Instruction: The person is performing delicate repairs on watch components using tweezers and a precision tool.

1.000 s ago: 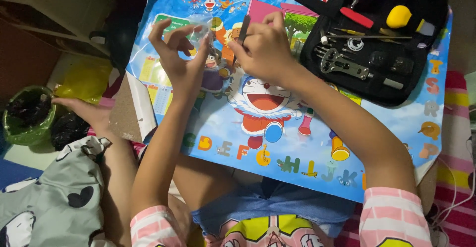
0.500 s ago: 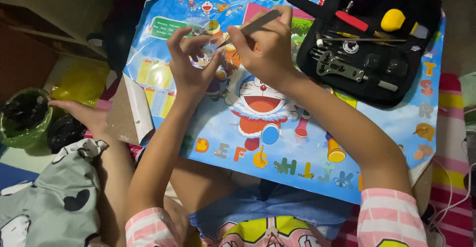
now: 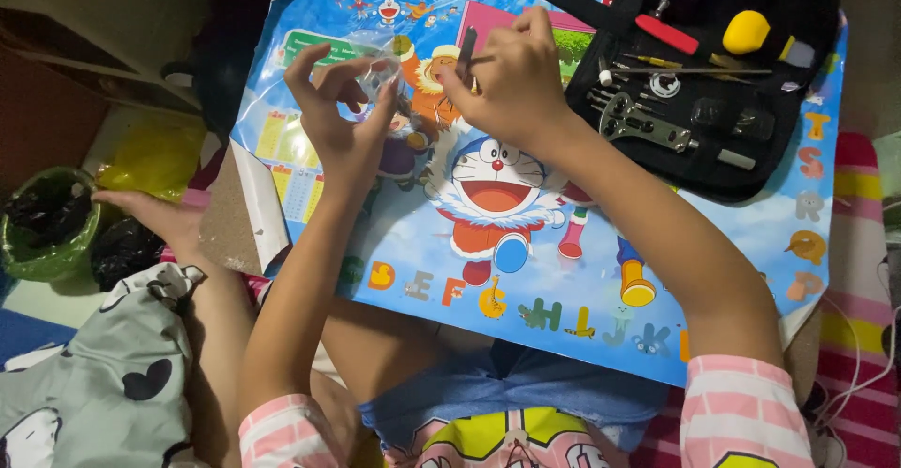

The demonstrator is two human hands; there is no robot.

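The left hand (image 3: pixel 343 116) pinches a small clear plastic bag (image 3: pixel 380 69) w/ curled fingers, up over the cartoon poster (image 3: pixel 526 271) on the desk. The right hand (image 3: pixel 511 83) is closed round a thin dark tool (image 3: pixel 466 50), just beside the bag. A black tool case (image 3: pixel 713 64) sits near the right hand, at the desk's far right edge. Open room is in the poster's middle & near edge. Vs half a sec ago, both hands sit a bit lower & the tool points up more.

A small low table covered in a glossy blue cartoon alphabet sheet (image 3: pixel 563 271) carries an open black fabric tool case (image 3: pixel 807 163) at its far right corner.
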